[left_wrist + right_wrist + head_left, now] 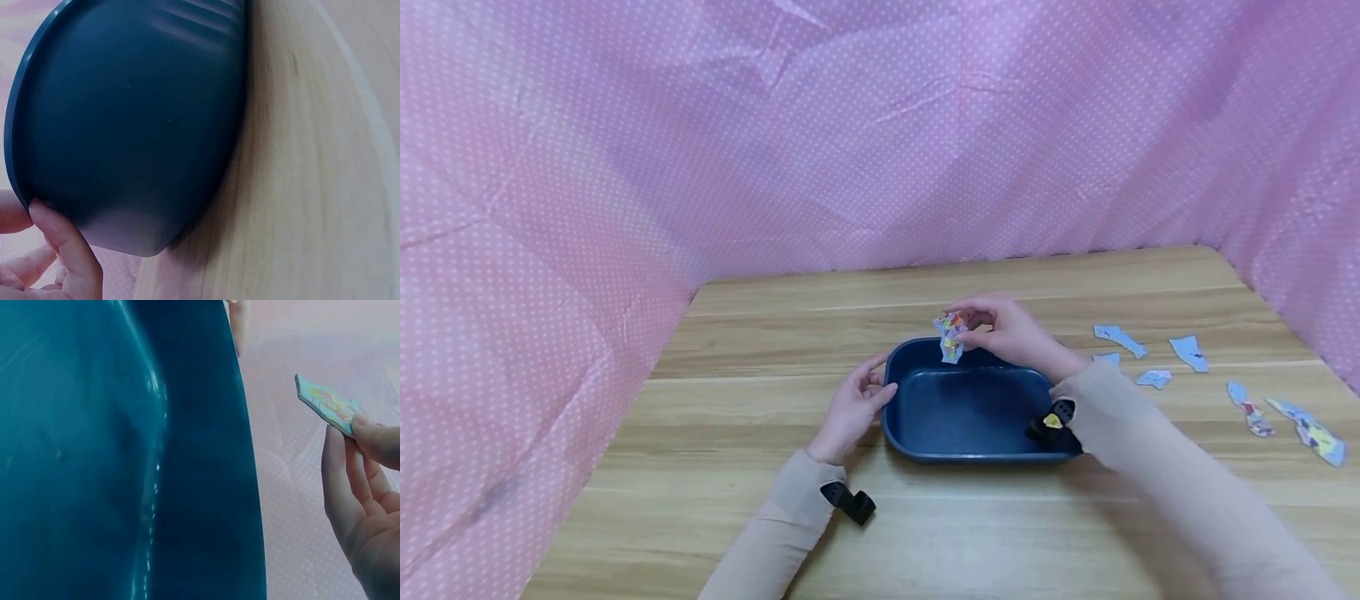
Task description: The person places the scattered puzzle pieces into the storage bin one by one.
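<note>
A dark blue plastic basin (973,408) stands on the wooden table. My left hand (850,408) pinches its left rim, the thumb on the near side in the left wrist view. Over the basin's far rim, my right hand (1003,333) holds a puzzle piece (952,337), light blue with a multicoloured print, between thumb and fingers. In the right wrist view that piece (328,403) is tilted and clear of the basin wall. The right wrist and its camera hide the basin's right end.
Several loose light blue puzzle pieces lie on the table to the right, among them a curved piece (1120,339), a plain one (1190,353) and a long one with yellow (1311,431). Pink dotted cloth (880,150) hangs behind the table (760,350) and at its sides.
</note>
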A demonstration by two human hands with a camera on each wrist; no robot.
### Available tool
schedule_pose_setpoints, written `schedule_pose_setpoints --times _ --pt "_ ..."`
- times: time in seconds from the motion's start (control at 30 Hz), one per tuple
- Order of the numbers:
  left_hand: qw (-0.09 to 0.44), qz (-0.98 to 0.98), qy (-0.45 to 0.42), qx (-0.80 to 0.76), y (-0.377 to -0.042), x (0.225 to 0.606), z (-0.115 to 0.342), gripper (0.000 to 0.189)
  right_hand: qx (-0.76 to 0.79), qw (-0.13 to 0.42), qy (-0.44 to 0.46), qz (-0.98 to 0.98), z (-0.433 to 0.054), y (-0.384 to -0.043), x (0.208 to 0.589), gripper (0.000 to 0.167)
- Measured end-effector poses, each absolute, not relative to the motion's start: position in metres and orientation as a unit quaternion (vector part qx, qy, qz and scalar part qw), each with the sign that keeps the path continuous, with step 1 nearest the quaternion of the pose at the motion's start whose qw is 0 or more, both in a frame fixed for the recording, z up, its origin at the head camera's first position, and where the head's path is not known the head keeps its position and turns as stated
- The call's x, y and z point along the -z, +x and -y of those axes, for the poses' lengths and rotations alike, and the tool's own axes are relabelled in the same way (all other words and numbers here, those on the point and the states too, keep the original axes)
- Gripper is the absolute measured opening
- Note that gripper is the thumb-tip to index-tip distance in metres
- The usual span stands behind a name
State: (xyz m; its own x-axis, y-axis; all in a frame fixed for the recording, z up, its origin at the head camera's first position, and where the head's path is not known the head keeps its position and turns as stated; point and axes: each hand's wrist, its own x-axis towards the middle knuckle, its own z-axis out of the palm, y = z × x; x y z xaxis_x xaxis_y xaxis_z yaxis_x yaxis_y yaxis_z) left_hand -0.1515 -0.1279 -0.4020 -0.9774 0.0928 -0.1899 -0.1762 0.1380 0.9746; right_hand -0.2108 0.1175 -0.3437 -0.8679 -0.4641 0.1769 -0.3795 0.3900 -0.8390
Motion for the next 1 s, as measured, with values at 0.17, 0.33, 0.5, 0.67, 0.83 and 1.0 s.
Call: schedule_pose_setpoints --times 0.17,0.33,0.5,0.67,0.83,1.0 --pt "0.099 -0.751 -0.031 -0.652 -0.151 0.401 0.127 0.048 0.522 0.056 -0.249 -0.814 -0.108 -0.213 0.347 0.042" --pt "0.095 -0.753 -0.031 -0.651 -0.151 0.402 0.126 0.048 0.516 0.063 -0.255 -0.815 -0.1 -0.213 0.353 0.041" --pt "0.094 -0.752 -0.032 -0.651 -0.151 0.403 0.126 0.048 0.47 0.034 -0.287 -0.834 -0.092 -0.21 0.358 0.039" --pt "0.088 -0.749 -0.028 -0.656 -0.151 0.403 0.125 0.048 0.466 0.025 -0.311 -0.828 -0.085 -0.21 0.363 0.037" --pt "0.085 -0.748 -0.03 -0.658 -0.15 0.403 0.124 0.048 0.48 0.06 -0.307 -0.82 -0.082 -0.21 0.371 0.038" --pt "0.083 -0.749 -0.026 -0.656 -0.151 0.404 0.124 0.048 0.466 0.08 -0.3 -0.829 -0.081 -0.212 0.376 0.037"
